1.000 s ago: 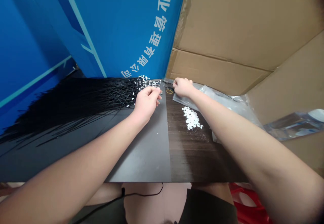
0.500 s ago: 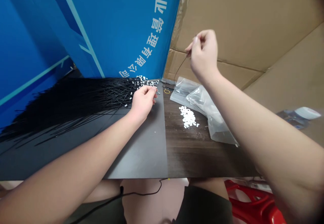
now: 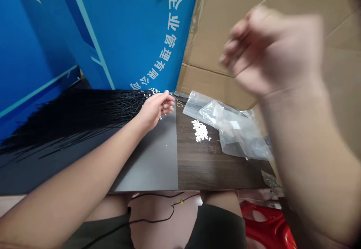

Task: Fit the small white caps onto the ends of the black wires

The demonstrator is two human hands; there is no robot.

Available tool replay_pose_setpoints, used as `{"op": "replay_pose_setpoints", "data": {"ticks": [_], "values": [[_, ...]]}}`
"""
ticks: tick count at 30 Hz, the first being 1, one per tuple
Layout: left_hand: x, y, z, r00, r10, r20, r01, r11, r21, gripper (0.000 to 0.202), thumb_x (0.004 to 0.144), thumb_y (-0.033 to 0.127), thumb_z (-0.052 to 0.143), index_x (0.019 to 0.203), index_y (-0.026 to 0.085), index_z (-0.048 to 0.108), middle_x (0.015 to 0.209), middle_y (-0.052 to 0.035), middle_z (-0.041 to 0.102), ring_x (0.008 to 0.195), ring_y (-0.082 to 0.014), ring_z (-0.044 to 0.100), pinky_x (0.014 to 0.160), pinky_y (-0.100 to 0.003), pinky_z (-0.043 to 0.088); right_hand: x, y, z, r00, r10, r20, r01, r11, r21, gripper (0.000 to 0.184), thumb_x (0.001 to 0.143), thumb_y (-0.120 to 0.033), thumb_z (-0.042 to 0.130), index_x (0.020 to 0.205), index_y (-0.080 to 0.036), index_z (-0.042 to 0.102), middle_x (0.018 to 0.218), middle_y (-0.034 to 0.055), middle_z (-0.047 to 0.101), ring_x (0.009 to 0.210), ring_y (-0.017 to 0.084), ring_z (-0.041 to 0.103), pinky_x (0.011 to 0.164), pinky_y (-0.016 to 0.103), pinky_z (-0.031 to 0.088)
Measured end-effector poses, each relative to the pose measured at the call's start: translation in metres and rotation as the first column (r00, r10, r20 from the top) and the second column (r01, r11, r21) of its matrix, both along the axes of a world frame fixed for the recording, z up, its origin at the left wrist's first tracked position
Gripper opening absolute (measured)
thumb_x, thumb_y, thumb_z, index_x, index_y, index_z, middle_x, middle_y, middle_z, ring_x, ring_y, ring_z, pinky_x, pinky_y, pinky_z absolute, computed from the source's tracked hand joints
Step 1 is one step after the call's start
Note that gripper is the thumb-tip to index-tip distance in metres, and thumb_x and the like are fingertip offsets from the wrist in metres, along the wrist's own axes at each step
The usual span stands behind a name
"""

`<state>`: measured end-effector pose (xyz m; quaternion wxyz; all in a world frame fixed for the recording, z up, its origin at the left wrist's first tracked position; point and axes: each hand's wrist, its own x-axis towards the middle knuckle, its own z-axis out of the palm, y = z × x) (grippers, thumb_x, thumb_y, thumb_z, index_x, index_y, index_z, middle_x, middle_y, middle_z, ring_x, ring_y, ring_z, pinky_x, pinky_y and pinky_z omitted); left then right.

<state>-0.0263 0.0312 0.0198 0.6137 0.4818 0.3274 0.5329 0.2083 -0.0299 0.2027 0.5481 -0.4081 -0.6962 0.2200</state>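
Two bare hands work well apart above a dark table (image 3: 146,159), whose surface is grey on the left and dark wood grain on the right. The right hand (image 3: 272,50) is raised high over the far right and blurred by motion, its thumb and fingers pinched together. A thin strip (image 3: 258,5), probably a cable tie though too blurred to be sure, pokes from the fingertips, its long axis pointing up and to the far right. Such a slender strip is likely steadiest when pinched close to one end.

The left hand (image 3: 155,110) lies low near the far edge of the table, fingers loosely curved and pointing right; whether it holds anything small cannot be told. It sits at the right end of a dense fan of black cable ties (image 3: 84,121), which lie roughly left to right and spread toward the left. Small white pieces (image 3: 153,90) are scattered just beyond the fingers.

To the right lie a heap of similar white pieces (image 3: 200,130), a crumpled clear plastic bag (image 3: 231,129) and a small yellow ring (image 3: 179,105). A blue printed panel (image 3: 126,35) and brown cardboard (image 3: 214,53) rise behind the table, and a red plastic stool (image 3: 265,222) shows below it at near right
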Motion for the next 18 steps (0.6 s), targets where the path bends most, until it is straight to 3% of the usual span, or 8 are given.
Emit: {"op": "replay_pose_setpoints", "data": {"ticks": [1,3,5,8,12,18], "values": [[0.003,-0.007,0.001,0.985,-0.171,-0.006,0.171,0.985,-0.025,0.037,0.095,0.053,0.07,0.089,0.017,0.073,0.09,-0.0096,0.074,0.074,-0.0146,0.07,0.071,-0.029,0.056,-0.017,-0.002,-0.023,0.951,0.137,-0.277,-0.197,0.959,-0.204,0.028,0.104,-0.017,0.045,0.078,-0.023,0.05,0.09,-0.0023,0.068,0.082,0.009,0.065,0.081,0.03,0.056],[0.01,-0.022,0.001,0.921,-0.39,-0.004,0.389,0.919,-0.06,0.042,0.092,0.058,0.073,0.097,0.016,0.075,0.098,-0.0125,0.077,0.083,-0.019,0.075,0.078,-0.033,0.06,-0.04,0.004,-0.072,0.866,0.206,-0.455,-0.388,0.851,-0.354,0.024,0.099,-0.025,0.066,0.076,-0.022,0.059,0.093,0.0001,0.072,0.086,0.013,0.066,0.075,0.028,0.056],[0.016,-0.031,-0.002,0.897,-0.442,0.013,0.442,0.895,-0.062,0.044,0.088,0.057,0.079,0.106,0.017,0.076,0.102,-0.0126,0.079,0.087,-0.0201,0.077,0.08,-0.034,0.061,-0.049,0.015,-0.117,0.828,0.189,-0.529,-0.44,0.804,-0.401,0.025,0.083,-0.031,0.086,0.078,-0.021,0.064,0.093,0.0019,0.072,0.082,0.013,0.065,0.067,0.026,0.054],[0.019,-0.03,-0.011,0.923,-0.385,-0.01,0.385,0.922,-0.042,0.041,0.084,0.052,0.085,0.104,0.016,0.076,0.098,-0.0105,0.079,0.082,-0.0183,0.077,0.078,-0.033,0.061,-0.043,0.032,-0.164,0.805,0.245,-0.54,-0.522,0.725,-0.449,0.036,0.08,-0.05,0.089,0.09,-0.022,0.069,0.072,-0.0027,0.06,0.057,0.011,0.05,0.049,0.027,0.045],[0.018,-0.023,-0.018,0.95,-0.311,-0.035,0.309,0.95,-0.044,0.035,0.081,0.046,0.089,0.091,0.015,0.076,0.09,-0.0071,0.078,0.072,-0.0151,0.075,0.07,-0.029,0.059,-0.037,0.039,-0.19,0.755,0.265,-0.6,-0.569,0.72,-0.398,0.039,0.079,-0.051,0.09,0.091,-0.021,0.068,0.068,-0.0045,0.058,0.057,0.013,0.053,0.051,0.031,0.052],[0.023,-0.028,-0.02,0.968,-0.224,-0.114,0.219,0.974,-0.058,0.031,0.08,0.043,0.088,0.088,0.015,0.076,0.083,-0.0065,0.078,0.063,-0.0132,0.07,0.062,-0.027,0.055,-0.038,0.029,-0.195,0.756,0.206,-0.621,-0.515,0.773,-0.371,0.035,0.079,-0.047,0.091,0.088,-0.02,0.07,0.086,-0.0008,0.07,0.061,0.011,0.06,0.059,0.03,0.055]]}}
